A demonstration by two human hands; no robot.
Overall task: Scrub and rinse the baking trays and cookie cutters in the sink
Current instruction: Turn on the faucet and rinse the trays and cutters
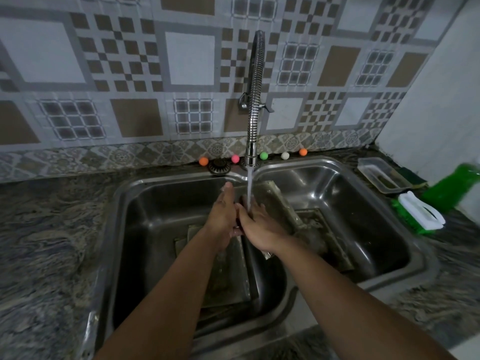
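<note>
Both hands, left (223,211) and right (255,224), are held flat-fingered and empty under the stream (249,189), with the nearest tray (279,203) lying lengthwise just beyond the right

Patterned tile wall (124,74), marbled stone countertop (46,229), dim light

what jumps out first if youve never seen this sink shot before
The two hands, left hand and right hand, meet with straight fingers under the water stream falling from the coiled metal faucet at the centre. Grimy baking trays lie in the double steel sink below them. Small coloured balls line the back ledge, and a green bottle stands at the right.
</note>
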